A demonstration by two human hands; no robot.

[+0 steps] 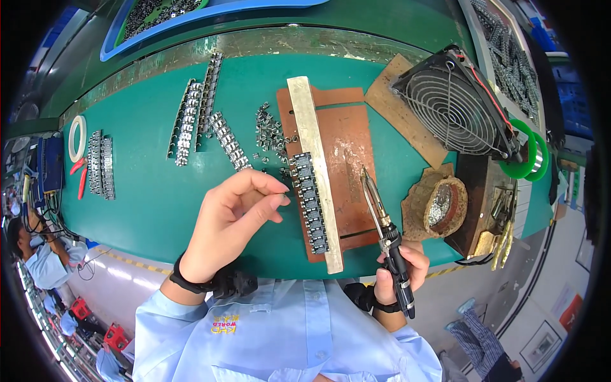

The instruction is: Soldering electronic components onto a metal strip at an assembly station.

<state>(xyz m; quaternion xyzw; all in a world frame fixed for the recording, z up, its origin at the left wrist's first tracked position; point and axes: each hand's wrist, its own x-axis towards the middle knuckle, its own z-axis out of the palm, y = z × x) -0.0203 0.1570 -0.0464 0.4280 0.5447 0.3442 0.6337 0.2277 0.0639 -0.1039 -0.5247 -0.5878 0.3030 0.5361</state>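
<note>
My left hand (237,219) is closed in a pinch just left of a row of black components (308,202). Something tiny and dark may be at its fingertips, too small to name. That row lies along the left side of a pale metal bar (316,146), which crosses a reddish-brown board (347,165). In my right hand (410,270) is a black-handled soldering iron (393,251), its tip pointing up over the board's right part. A heap of small metal clips (270,132) lies beside the board, beyond my left hand.
Left on the green mat (143,210) are strips of metal parts (188,121), red-handled pliers (82,179) and a tape roll (77,138). A fan (452,108), a solder-stained bowl (444,207) and a green spool (534,156) stand right. A blue tray (219,14) is at the back.
</note>
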